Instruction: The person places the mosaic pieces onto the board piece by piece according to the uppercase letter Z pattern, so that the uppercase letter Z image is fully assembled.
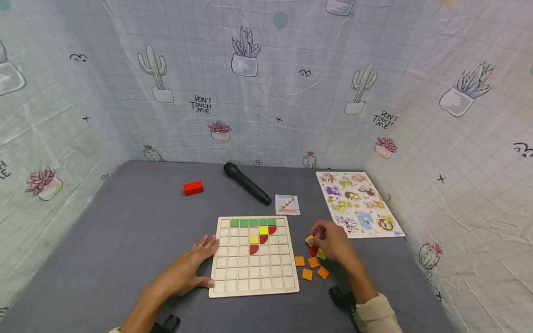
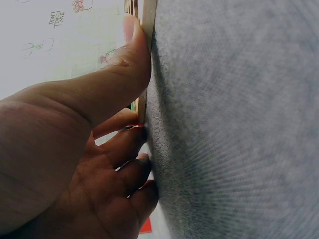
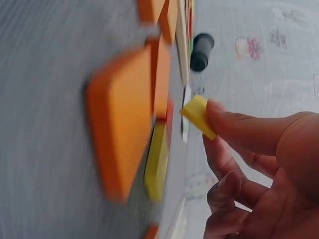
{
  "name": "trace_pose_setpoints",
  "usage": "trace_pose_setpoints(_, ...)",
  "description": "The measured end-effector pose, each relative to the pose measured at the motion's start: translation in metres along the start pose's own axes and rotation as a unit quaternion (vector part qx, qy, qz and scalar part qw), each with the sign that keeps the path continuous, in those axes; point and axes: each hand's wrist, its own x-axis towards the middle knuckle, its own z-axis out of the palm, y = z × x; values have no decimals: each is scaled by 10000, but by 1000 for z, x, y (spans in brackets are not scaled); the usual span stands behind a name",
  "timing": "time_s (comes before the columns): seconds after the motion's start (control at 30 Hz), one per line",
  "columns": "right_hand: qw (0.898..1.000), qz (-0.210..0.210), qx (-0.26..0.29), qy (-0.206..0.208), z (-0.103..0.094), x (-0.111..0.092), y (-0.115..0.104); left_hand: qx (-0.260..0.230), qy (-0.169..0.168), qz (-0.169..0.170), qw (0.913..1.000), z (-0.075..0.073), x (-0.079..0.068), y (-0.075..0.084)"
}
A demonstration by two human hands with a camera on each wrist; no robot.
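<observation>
My right hand pinches a small yellow square tile between thumb and fingers, lifted above the table at the right of the board. Below it lie a red tile, another yellow tile and several orange square tiles. My left hand rests at the left edge of the wooden grid board, thumb and fingertips touching that edge, fingers spread. On the board is a row of green squares near the top. Under it, yellow squares and red quarter-circles step down diagonally leftward.
Behind the board lie a black microphone and a small pattern card. A red block sits at the back left. On the right is an animal picture board. Printed cloth surrounds the grey table.
</observation>
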Motion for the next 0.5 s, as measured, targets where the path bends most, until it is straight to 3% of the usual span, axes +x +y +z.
trace_pose_setpoints(0.17,9992,-164,358,-110,16,3,-17,14,0,-16,10000,1,0,-1)
trace_pose_setpoints(0.5,9926,-676,621,-801,48,8,-57,6,40,-13,10000,1,0,-1)
